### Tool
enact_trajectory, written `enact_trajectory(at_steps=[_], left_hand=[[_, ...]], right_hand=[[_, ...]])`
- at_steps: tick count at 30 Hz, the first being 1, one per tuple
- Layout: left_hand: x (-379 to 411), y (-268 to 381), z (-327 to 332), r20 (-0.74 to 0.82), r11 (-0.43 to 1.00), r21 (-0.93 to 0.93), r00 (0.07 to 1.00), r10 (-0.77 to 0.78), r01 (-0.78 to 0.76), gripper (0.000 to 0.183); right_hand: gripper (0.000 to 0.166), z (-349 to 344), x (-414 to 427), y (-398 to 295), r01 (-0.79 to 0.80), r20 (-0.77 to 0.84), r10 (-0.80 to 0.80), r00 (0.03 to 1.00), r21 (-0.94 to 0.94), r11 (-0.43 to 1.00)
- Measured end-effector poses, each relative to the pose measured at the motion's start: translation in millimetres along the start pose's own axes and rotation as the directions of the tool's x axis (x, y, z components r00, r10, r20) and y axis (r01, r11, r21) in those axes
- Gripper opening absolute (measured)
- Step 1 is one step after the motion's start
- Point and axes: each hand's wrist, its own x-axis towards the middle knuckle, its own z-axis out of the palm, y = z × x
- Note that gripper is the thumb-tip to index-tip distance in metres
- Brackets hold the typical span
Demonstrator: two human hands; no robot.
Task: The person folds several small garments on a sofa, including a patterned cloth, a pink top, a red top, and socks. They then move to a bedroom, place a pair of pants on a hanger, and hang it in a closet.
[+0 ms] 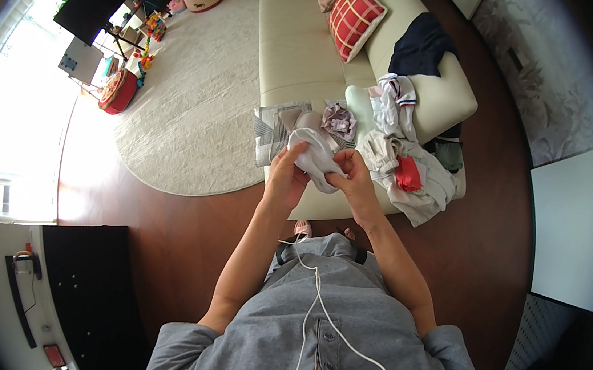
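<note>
A small white cloth garment [315, 157] is stretched between my two hands above the near end of a cream sofa [301, 48]. My left hand [287, 176] pinches its left edge, thumb on top. At the lower right edge, my right hand [352, 180] grips it between thumb and fingers. What kind of garment it is, I cannot tell. Behind it lie a grey patterned cloth [266, 126], a beige padded bra [309, 120] and a crumpled mauve garment [340, 121]. To the right is a heap with beige clothing [380, 149] and a red cloth [408, 174].
A white garment with striped trim [390, 110] and a dark navy garment [422, 46] lie by the sofa arm. Farther back is a red plaid cushion [355, 19]. A pale rug [189, 118] covers the floor at left. A white cable [311, 296] hangs down my front.
</note>
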Motion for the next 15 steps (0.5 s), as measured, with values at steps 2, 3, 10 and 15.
enact_trajectory(at_steps=[2, 3, 10, 15], left_hand=[[2.8, -7.9, -0.6, 0.042, 0.997, 0.07, 0.999, 0.026, -0.029, 0.028], [3.7, -10.7, 0.2, 0.064, 0.994, 0.105, 0.997, 0.037, -0.044, 0.03], [6.9, -21.2, -5.8, -0.125, 0.875, 0.287, 0.891, 0.437, -0.389, 0.015], [1.7, -27.7, -11.2, 0.265, 0.369, 0.783, 0.804, 0.532, -0.501, 0.033]], right_hand=[[0.036, -2.4, 3.8, 10.3, -0.017, -0.03, 0.015, 0.999, -0.067, 0.998], [0.036, -2.7, 5.2, 14.4, -0.036, -0.037, 0.033, 0.999, -0.075, 0.997], [0.017, -13.1, 14.9, 19.2, -0.25, 0.042, 0.275, 0.96, -0.308, 0.918], [0.015, -11.0, 14.3, 15.2, -0.278, 0.014, 0.28, 0.96, 0.167, 0.946]])
